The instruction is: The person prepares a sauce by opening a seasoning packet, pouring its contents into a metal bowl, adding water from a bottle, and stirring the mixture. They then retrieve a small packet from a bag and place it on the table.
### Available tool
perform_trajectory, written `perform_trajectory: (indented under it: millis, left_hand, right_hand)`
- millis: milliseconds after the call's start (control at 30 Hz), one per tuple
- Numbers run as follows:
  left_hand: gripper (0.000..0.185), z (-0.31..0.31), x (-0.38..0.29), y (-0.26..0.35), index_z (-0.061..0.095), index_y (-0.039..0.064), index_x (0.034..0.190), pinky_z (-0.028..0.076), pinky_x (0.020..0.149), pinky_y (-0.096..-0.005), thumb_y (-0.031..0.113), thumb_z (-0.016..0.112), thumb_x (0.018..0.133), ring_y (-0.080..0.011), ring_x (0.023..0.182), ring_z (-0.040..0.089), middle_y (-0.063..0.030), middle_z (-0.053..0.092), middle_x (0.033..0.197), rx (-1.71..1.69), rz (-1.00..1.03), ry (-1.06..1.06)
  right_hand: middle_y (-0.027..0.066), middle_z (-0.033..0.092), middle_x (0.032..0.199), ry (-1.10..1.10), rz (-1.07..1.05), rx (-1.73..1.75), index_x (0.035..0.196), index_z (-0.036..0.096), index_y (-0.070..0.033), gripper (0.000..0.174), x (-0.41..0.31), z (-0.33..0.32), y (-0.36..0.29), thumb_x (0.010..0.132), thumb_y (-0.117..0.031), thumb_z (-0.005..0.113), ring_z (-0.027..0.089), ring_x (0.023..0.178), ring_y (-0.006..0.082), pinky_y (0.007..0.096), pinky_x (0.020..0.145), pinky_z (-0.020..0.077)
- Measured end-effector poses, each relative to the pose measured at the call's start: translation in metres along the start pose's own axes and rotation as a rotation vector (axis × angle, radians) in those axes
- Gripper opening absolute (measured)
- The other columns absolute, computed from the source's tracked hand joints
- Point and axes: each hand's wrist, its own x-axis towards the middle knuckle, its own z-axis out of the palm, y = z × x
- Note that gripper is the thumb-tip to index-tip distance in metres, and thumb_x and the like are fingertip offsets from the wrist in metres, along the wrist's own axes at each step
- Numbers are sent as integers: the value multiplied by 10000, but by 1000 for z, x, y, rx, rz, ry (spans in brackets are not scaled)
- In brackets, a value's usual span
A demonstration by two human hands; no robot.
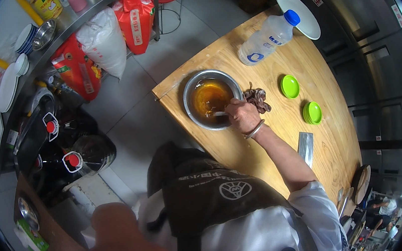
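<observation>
A steel bowl of amber liquid stands near the left edge of the wooden table. My right hand, with a bangle at the wrist, is closed at the bowl's near right rim, on a utensil whose pale end reaches into the liquid; its kind is unclear. Beside my fingers lies a crumpled brown thing, perhaps a cloth. My left hand is raised close to the camera at the lower left, blurred, one finger or thumb upward; whether it holds anything does not show.
Right of the bowl are green dishes, a stack of green dishes and a flat metal blade. Farther back are a blue-capped plastic bottle and a white plate. Large red-capped bottles stand left. People are at the far lower right.
</observation>
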Motion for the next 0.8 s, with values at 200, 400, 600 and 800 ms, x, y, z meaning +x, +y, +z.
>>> perform_trajectory:
  millis: [200, 400, 600, 800]
  left_hand:
    - [138, 3, -13, -13, 628, 16, 874, 428, 512, -264, 129, 555, 845, -224, 623, 556, -144, 604, 956, 15, 142, 90]
    - [193, -70, -33, -31, 545, -14, 747, 458, 659, -297, 91, 435, 866, -197, 665, 538, -94, 554, 725, 535, -46, 357]
    - [221, -188, -119, -117, 525, 4, 1068, 456, 601, -210, 144, 476, 904, -90, 672, 537, -54, 578, 867, 816, -653, 1113]
    - [325, -198, -139, -159, 440, -6, 1214, 475, 606, -211, 119, 442, 914, -92, 675, 562, -52, 585, 802, 564, -748, 1023]
  right_hand:
    - [177, 559, 812, 42, 48, -152, 731, 556, -11, 51, 11, -7, 17, 690, -36, 539, 595, 629, 330, 408, 544, 501]
    - [169, 560, 793, 155, 93, 18, 721, 551, -26, 37, 41, 14, 7, 731, -35, 516, 585, 624, 350, 429, 541, 490]
    - [147, 556, 763, 47, 22, 163, 699, 561, -44, 18, 27, 9, -7, 699, -32, 547, 582, 626, 342, 423, 544, 484]
    - [149, 555, 778, 57, 105, -6, 699, 549, -37, 20, 9, 1, 11, 679, -37, 547, 589, 636, 336, 419, 540, 492]
